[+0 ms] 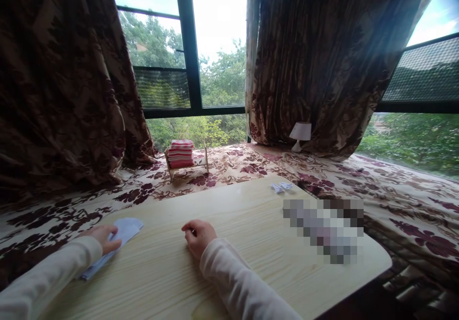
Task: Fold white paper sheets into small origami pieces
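My left hand (102, 237) rests over a small stack of white paper sheets (127, 229) at the left side of the table. Its thumb and fingers are apart, with paper showing between them. Further right, my right hand (199, 237) lies on the pale wood-grain table (161, 262) with its fingers curled in. Nothing shows in that hand, though the inside of the curl is partly hidden. Two little folded paper pieces (281, 187) sit at the table's far edge.
A blurred-out patch (322, 231) hides something on the table's right. Beyond the table, a floral cloth (236, 167) carries a small rack (188, 164) with folded red-and-white cloths (180, 154) and a white lamp (300, 132). Curtains (308, 61) hang by the windows.
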{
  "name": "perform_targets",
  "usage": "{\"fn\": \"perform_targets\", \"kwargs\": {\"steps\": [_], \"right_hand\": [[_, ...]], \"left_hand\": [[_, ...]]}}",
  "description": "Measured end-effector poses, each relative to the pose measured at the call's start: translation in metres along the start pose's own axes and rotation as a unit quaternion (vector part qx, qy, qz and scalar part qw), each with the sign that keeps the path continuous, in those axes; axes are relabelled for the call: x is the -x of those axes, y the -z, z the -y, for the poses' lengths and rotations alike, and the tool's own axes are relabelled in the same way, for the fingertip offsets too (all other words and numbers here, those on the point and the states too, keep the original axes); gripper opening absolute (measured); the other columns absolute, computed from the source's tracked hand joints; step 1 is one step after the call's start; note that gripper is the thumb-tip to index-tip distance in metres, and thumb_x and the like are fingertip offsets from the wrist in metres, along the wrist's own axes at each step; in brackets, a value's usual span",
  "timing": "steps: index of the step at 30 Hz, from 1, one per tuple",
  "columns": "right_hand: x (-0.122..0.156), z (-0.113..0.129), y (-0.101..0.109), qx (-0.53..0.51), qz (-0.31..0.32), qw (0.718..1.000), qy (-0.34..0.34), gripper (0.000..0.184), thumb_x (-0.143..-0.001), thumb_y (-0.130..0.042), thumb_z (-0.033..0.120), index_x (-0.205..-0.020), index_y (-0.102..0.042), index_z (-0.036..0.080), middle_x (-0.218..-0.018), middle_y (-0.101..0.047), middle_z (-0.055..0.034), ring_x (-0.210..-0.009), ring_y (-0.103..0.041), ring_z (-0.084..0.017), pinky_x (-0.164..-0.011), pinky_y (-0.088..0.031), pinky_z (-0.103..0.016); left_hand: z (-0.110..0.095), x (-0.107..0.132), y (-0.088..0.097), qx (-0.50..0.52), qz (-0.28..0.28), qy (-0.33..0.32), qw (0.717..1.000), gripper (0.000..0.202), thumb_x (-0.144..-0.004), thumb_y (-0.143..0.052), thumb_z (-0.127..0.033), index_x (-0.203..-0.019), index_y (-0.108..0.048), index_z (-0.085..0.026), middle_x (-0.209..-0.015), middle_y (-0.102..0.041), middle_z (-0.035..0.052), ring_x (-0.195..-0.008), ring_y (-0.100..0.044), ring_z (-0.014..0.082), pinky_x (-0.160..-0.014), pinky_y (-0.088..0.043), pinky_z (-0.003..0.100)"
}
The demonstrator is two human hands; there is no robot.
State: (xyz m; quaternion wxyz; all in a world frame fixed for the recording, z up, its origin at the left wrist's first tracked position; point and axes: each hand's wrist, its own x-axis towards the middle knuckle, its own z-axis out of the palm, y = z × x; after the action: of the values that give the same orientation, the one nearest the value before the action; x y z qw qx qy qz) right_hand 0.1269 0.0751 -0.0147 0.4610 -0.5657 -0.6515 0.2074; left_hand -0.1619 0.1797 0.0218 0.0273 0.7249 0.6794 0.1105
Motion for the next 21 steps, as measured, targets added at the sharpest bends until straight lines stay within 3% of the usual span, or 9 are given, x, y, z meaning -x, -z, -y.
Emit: {"fn": "perform_targets", "kwargs": {"steps": [8,12,15,18,21], "right_hand": [[0.0,-0.001,-0.001,-0.007,0.0,1.0,0.009,0.024,-0.071,-0.046,0.018,-0.079,-0.068,0.022,-0.072,-0.066,0.0009,-0.065,-0.058,-0.012,-0.063,-0.043,-0.021],[0.001,-0.004,-0.003,-0.027,0.01,1.0,0.011,0.023,-0.071,-0.045,0.019,-0.079,-0.067,0.02,-0.073,-0.066,-0.0009,-0.065,-0.057,-0.013,-0.064,-0.044,-0.022],[0.001,-0.006,-0.004,-0.038,0.02,0.999,0.014,0.023,-0.072,-0.045,0.02,-0.079,-0.067,0.019,-0.072,-0.066,-0.0017,-0.064,-0.057,-0.013,-0.063,-0.044,-0.024],[0.001,-0.007,-0.004,-0.043,0.023,0.999,0.015,0.023,-0.072,-0.045,0.021,-0.079,-0.066,0.019,-0.071,-0.065,-0.002,-0.064,-0.057,-0.014,-0.063,-0.044,-0.024],[0.002,-0.009,-0.006,-0.052,0.022,0.998,0.009,0.022,-0.071,-0.045,0.022,-0.078,-0.066,0.019,-0.069,-0.065,-0.002,-0.062,-0.056,-0.014,-0.061,-0.044,-0.025]], "left_hand": [[-0.002,0.003,0.005,-0.112,0.022,-0.025,0.993,0.024,-0.056,-0.052,-0.033,-0.069,-0.065,-0.018,-0.072,-0.062,0.0084,-0.074,-0.055,0.0282,-0.07,-0.038,0.037],[-0.002,0.01,0.008,-0.107,0.04,-0.022,0.993,0.023,-0.057,-0.051,-0.04,-0.066,-0.062,-0.022,-0.069,-0.061,0.0045,-0.07,-0.056,0.0244,-0.067,-0.039,0.033],[-0.006,0.017,0.008,-0.098,0.04,-0.015,0.994,0.018,-0.055,-0.053,-0.036,-0.061,-0.061,-0.02,-0.062,-0.059,0.0032,-0.068,-0.056,0.0241,-0.066,-0.038,0.033],[-0.011,0.023,0.01,-0.074,0.021,-0.005,0.997,0.011,-0.055,-0.053,-0.028,-0.053,-0.059,-0.018,-0.059,-0.057,0.0025,-0.069,-0.056,0.0237,-0.065,-0.037,0.032],[-0.012,0.027,0.026,-0.029,-0.013,0.021,0.999,0.01,-0.052,-0.055,-0.026,-0.046,-0.054,-0.018,-0.057,-0.057,0.003,-0.068,-0.056,0.0242,-0.062,-0.038,0.031]]}}
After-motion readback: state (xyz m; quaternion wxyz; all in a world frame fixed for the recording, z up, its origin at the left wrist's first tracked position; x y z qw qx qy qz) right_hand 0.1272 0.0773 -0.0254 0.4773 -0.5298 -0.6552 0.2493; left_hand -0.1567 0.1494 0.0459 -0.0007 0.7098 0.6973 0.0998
